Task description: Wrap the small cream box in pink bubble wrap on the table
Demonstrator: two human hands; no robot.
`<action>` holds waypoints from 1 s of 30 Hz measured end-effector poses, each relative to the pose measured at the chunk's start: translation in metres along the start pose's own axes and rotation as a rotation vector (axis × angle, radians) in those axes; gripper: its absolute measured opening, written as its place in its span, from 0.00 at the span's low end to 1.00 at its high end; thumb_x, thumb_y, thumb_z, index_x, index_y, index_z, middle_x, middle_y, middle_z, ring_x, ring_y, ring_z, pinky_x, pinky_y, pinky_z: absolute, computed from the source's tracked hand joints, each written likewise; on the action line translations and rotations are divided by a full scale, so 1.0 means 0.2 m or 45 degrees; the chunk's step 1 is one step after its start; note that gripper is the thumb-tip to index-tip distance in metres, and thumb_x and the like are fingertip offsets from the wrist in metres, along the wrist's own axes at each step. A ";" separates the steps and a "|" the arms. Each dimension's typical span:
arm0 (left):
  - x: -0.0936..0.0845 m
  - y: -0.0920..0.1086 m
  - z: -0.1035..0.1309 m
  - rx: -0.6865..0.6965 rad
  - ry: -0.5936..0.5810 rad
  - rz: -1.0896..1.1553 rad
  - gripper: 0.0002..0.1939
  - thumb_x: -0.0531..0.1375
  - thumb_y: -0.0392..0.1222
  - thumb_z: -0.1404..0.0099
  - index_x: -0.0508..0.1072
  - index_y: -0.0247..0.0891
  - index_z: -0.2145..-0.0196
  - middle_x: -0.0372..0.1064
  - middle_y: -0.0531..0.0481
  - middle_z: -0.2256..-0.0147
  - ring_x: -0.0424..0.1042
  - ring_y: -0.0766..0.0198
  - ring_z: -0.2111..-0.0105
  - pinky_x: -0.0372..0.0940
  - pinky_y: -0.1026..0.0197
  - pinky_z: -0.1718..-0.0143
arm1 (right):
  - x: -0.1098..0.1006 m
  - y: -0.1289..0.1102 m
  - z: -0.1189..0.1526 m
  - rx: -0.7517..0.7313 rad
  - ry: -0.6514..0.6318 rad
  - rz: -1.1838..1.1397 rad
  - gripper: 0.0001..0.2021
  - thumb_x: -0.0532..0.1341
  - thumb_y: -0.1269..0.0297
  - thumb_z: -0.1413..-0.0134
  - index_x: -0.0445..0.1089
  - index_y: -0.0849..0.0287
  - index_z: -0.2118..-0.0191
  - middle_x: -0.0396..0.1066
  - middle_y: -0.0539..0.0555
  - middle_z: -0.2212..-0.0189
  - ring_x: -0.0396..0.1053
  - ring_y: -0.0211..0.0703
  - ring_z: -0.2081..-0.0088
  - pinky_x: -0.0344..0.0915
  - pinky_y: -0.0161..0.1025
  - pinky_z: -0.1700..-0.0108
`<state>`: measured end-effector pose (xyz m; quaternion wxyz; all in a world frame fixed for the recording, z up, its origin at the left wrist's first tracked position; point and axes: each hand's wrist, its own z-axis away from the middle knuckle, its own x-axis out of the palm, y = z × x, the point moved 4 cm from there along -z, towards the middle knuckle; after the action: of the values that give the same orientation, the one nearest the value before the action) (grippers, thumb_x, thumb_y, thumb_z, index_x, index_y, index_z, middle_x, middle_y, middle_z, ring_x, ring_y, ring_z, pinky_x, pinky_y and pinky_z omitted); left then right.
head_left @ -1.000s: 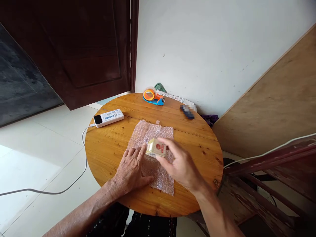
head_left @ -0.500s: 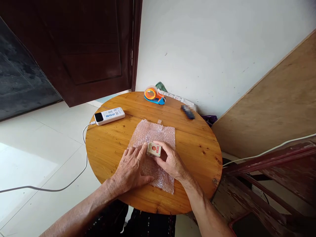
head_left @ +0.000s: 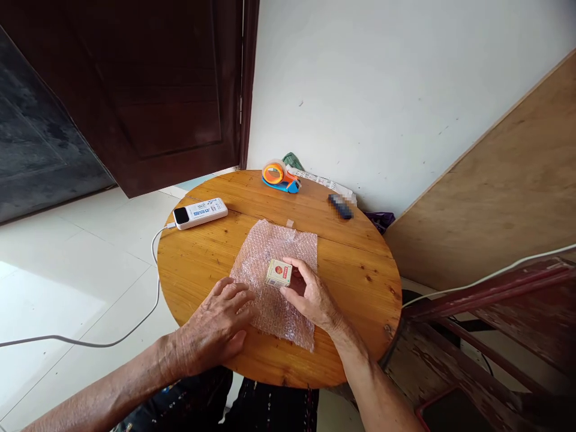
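Note:
A small cream box (head_left: 278,273) with a red round print and a red label sits over the middle of a sheet of bubble wrap (head_left: 256,249). My right hand (head_left: 311,297) grips the box by its right side, thumb at the near edge and fingers at the far edge. To the left, my left hand (head_left: 222,321) is apart from the box, its fingers loosely bent and spread over the near left edge of the wrap. It holds nothing. The wrap lies flat on a round wooden table (head_left: 351,300).
At the far edge stands an orange and blue tape dispenser (head_left: 279,176). A white device (head_left: 200,213) with a cable lies at the left, and a dark blurred object (head_left: 341,206) at the right. A small tape piece (head_left: 290,224) lies beyond the wrap. A white wall (head_left: 360,90) rises behind.
My left hand has let go of the box's left side and drawn back to the left and toward me. My right hand still holds the box in nearly the same place.

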<state>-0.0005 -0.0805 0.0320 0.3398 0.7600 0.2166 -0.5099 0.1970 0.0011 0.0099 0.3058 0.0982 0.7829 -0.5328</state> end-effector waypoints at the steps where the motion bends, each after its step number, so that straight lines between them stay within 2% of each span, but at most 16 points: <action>1: 0.01 0.00 -0.01 0.013 -0.006 -0.010 0.17 0.59 0.31 0.44 0.71 0.40 0.56 0.70 0.47 0.49 0.63 0.52 0.46 0.52 0.44 0.40 | 0.00 0.00 0.00 0.007 -0.004 -0.008 0.25 0.61 0.72 0.52 0.63 0.55 0.45 0.71 0.58 0.48 0.69 0.50 0.47 0.64 0.51 0.43; 5: 0.06 -0.03 -0.04 0.026 -0.009 -0.078 0.08 0.56 0.29 0.40 0.70 0.39 0.66 0.73 0.49 0.59 0.69 0.56 0.54 0.59 0.48 0.47 | 0.00 0.01 0.00 0.019 -0.025 -0.044 0.23 0.61 0.71 0.52 0.64 0.54 0.47 0.72 0.56 0.49 0.71 0.49 0.49 0.66 0.49 0.45; 10: 0.06 -0.04 -0.08 0.011 0.080 -0.016 0.07 0.56 0.28 0.43 0.68 0.38 0.73 0.73 0.48 0.65 0.70 0.57 0.60 0.63 0.52 0.53 | -0.01 0.01 -0.01 0.041 -0.046 -0.053 0.24 0.62 0.72 0.52 0.64 0.54 0.46 0.73 0.56 0.50 0.71 0.49 0.50 0.66 0.49 0.46; 13: 0.00 -0.06 -0.13 -0.151 0.180 0.154 0.07 0.55 0.30 0.43 0.69 0.39 0.71 0.73 0.49 0.69 0.72 0.60 0.64 0.65 0.57 0.58 | -0.02 0.00 -0.01 0.040 -0.079 -0.073 0.24 0.64 0.67 0.50 0.64 0.54 0.45 0.72 0.57 0.48 0.70 0.51 0.48 0.64 0.50 0.44; 15: -0.03 -0.10 -0.17 -0.335 0.224 0.225 0.06 0.55 0.32 0.42 0.70 0.39 0.69 0.73 0.50 0.71 0.73 0.60 0.67 0.65 0.58 0.62 | -0.03 0.00 -0.01 0.063 -0.117 -0.136 0.23 0.63 0.59 0.44 0.64 0.53 0.44 0.71 0.57 0.47 0.69 0.52 0.46 0.63 0.50 0.43; 17: -0.05 -0.13 -0.23 -0.508 0.224 0.270 0.06 0.54 0.34 0.40 0.70 0.40 0.66 0.72 0.52 0.73 0.72 0.61 0.71 0.63 0.60 0.66 | -0.04 0.02 -0.01 0.118 -0.124 -0.232 0.21 0.57 0.50 0.39 0.64 0.52 0.44 0.71 0.56 0.46 0.68 0.51 0.45 0.63 0.49 0.43; 19: -0.06 -0.16 -0.28 -0.579 0.202 0.316 0.09 0.53 0.35 0.38 0.70 0.40 0.61 0.71 0.54 0.74 0.71 0.63 0.74 0.61 0.61 0.69 | -0.05 0.04 -0.01 0.170 -0.104 -0.320 0.23 0.51 0.45 0.36 0.65 0.52 0.44 0.70 0.56 0.45 0.66 0.51 0.43 0.62 0.49 0.41; 21: -0.06 -0.18 -0.32 -0.556 0.196 0.380 0.11 0.50 0.36 0.34 0.69 0.40 0.57 0.71 0.54 0.74 0.70 0.64 0.74 0.61 0.62 0.70 | -0.06 0.05 0.00 0.195 -0.098 -0.392 0.26 0.47 0.42 0.35 0.64 0.52 0.42 0.68 0.57 0.42 0.64 0.51 0.40 0.59 0.50 0.39; 24: -0.04 -0.18 -0.34 -0.434 0.192 0.454 0.12 0.52 0.42 0.33 0.68 0.39 0.53 0.74 0.50 0.67 0.73 0.62 0.68 0.64 0.61 0.66 | -0.07 0.06 0.00 0.200 -0.132 -0.509 0.29 0.45 0.39 0.36 0.62 0.51 0.40 0.67 0.57 0.42 0.63 0.53 0.40 0.55 0.54 0.37; 26: -0.04 -0.17 -0.33 -0.337 0.177 0.436 0.17 0.59 0.45 0.37 0.67 0.39 0.51 0.74 0.48 0.62 0.73 0.60 0.64 0.66 0.59 0.61 | -0.07 0.06 0.00 0.197 -0.170 -0.596 0.32 0.49 0.36 0.40 0.61 0.52 0.39 0.67 0.58 0.42 0.64 0.55 0.40 0.55 0.55 0.37; 28: -0.03 -0.17 -0.32 -0.285 0.162 0.379 0.20 0.63 0.43 0.42 0.68 0.38 0.52 0.73 0.47 0.61 0.73 0.58 0.62 0.66 0.57 0.58 | -0.08 0.06 0.00 0.189 -0.216 -0.675 0.36 0.55 0.34 0.45 0.59 0.53 0.39 0.66 0.61 0.42 0.64 0.56 0.40 0.56 0.56 0.38; 30: -0.02 -0.18 -0.32 -0.315 0.166 0.339 0.15 0.64 0.39 0.44 0.71 0.39 0.58 0.73 0.48 0.62 0.72 0.58 0.63 0.66 0.56 0.58 | -0.09 0.05 -0.01 0.174 -0.251 -0.719 0.39 0.61 0.34 0.51 0.59 0.54 0.40 0.64 0.63 0.40 0.62 0.58 0.39 0.56 0.56 0.38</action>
<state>0.0135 -0.0089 0.0411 0.4802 0.7659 0.1968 -0.3796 0.2155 0.0094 0.0127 0.2127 -0.1549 0.7082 -0.6552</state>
